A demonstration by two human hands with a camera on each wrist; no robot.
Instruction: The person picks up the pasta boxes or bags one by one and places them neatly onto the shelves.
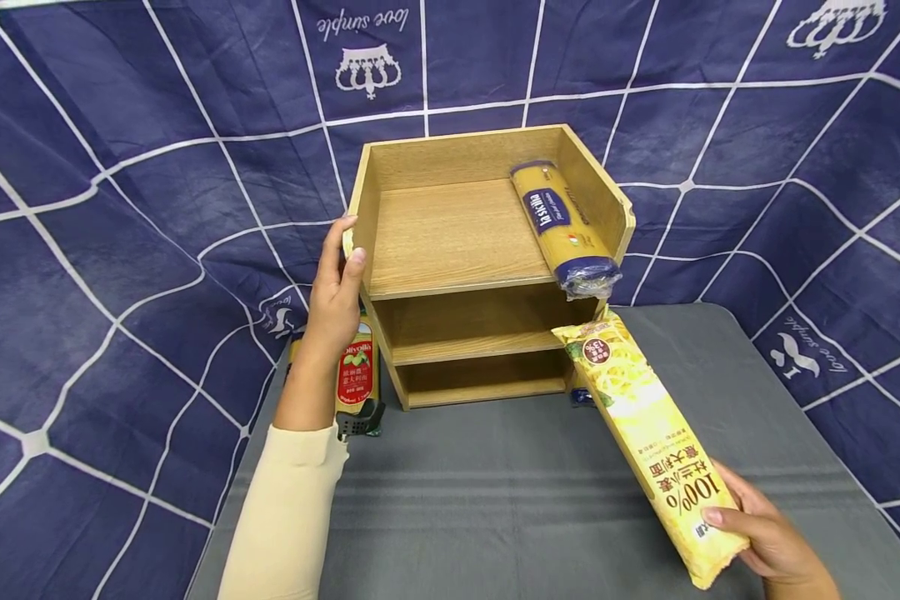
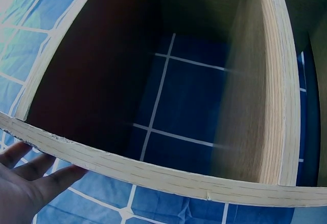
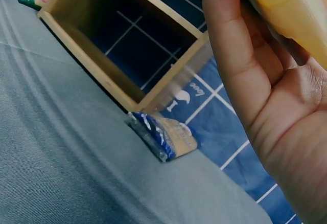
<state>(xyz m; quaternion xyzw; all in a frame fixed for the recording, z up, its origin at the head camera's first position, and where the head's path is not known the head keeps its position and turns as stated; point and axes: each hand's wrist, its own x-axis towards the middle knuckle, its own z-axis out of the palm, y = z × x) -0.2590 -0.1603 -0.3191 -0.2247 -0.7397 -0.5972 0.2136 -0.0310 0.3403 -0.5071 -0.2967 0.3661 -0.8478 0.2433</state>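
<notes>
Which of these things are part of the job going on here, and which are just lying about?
Likely part of the job:
yellow packet, in the right grip
wooden shelf, steadied by the left grip
blue-ended pasta pack, lying on the top

Seemingly just lying about:
red packet, left of the shelf
blue-and-tan packet, at the right

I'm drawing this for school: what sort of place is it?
Probably a staged corner rather than a real kitchen: blue cloth with white lines hangs around a wooden shelf, and a blue-ended pasta pack lies on its top level.
</notes>
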